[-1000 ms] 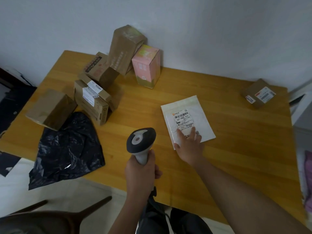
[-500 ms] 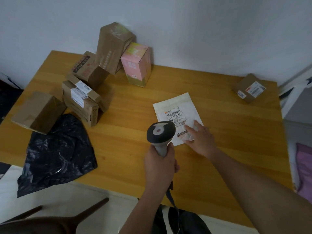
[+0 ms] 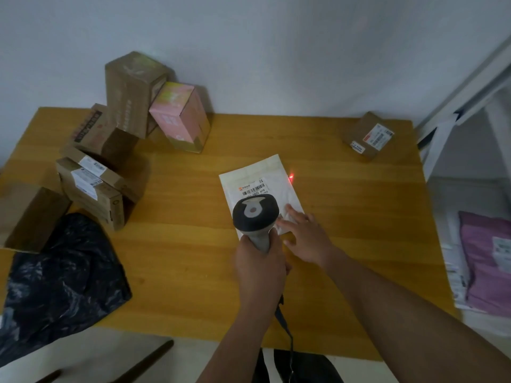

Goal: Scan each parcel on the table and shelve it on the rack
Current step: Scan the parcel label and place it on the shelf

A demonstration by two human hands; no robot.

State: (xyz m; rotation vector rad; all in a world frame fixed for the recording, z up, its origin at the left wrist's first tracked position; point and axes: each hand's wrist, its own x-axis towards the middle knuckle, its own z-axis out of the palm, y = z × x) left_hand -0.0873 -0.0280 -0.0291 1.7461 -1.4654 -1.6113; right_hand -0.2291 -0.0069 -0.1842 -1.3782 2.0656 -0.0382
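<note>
White mailer [image 3: 261, 189] lies flat mid-tabletop [image 3: 345, 217], label up. Your right hand [image 3: 305, 234] presses its near right corner with straight fingers. Your left hand [image 3: 260, 268] is wrapped round the grip of the scanner [image 3: 254, 214], head held over the label; a red dot [image 3: 291, 177] falls just off the mailer's right edge, so the aim looks slightly wide of the barcode.

Handling, as a guess: the mailer looks thin, light and floppy, with a slick face. It will likely slide rather than lift cleanly. Drag a corner over the tabletop edge or pinch a long side, thumb on top; expect it to sag.

Around it:
- Pile of brown cartons [image 3: 105, 167] far left, some leaning on each other, with a pink box [image 3: 181, 120] against them. Pulling one out may topple others.
- Black plastic bag [image 3: 55, 277] at near left, hanging over the edge.
- Small brown box [image 3: 369, 135] far right, well apart.
- White rack [image 3: 470, 106] at right, a purple mailer [image 3: 486, 261] low beside it.

The scanner cable [image 3: 287, 335] trails off the near edge.
</note>
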